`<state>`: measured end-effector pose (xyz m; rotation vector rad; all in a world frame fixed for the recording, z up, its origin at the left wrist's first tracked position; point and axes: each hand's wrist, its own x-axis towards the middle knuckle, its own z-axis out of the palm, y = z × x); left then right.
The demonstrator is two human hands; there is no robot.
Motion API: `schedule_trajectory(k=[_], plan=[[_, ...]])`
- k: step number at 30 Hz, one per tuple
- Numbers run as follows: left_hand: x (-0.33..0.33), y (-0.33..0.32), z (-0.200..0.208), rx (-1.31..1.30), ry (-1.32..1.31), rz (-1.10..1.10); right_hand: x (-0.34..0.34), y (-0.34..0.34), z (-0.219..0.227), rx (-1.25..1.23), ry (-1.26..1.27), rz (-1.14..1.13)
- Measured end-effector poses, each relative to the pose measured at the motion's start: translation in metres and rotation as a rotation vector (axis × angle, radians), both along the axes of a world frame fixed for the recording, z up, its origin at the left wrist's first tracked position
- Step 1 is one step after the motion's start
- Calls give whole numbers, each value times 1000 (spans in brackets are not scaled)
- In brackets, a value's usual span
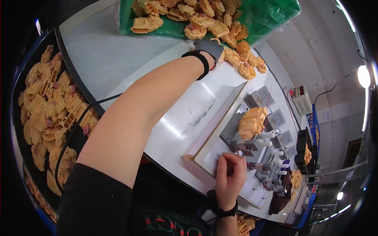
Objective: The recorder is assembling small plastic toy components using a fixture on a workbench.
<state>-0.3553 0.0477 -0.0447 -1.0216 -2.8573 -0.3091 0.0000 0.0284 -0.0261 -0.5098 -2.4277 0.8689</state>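
At top centre, the left hand [209,48] is seen beside tan parts [231,57], grip hidden. The right hand [230,177] is curled, hold unclear.

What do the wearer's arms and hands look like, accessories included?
The left arm has a short black sleeve with a few pale specks and a black wristband; a grey covering, possibly a glove, shows on the left hand. The right hand is bare, with a black band at its wrist; no right sleeve is visible.

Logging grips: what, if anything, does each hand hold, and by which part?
Left hand: can't tell, fingers hidden. Right hand, near the clamp fixture: no held thing shows.
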Motion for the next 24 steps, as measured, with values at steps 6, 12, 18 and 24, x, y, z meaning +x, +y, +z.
schedule_trajectory(k=[6,12,18,24], plan=[[35,-16,21,202,-94,-10,1,0,-2,36,-1,2],[93,-28,79,1253,-523,-159,10,5,-8,-49,55,-11],[161,-83,98,1970,-1174,-466,15,12,-8,-150,98,-1],[191,-131,60,1871,-1077,-393,16,8,-3,-221,115,-1]])
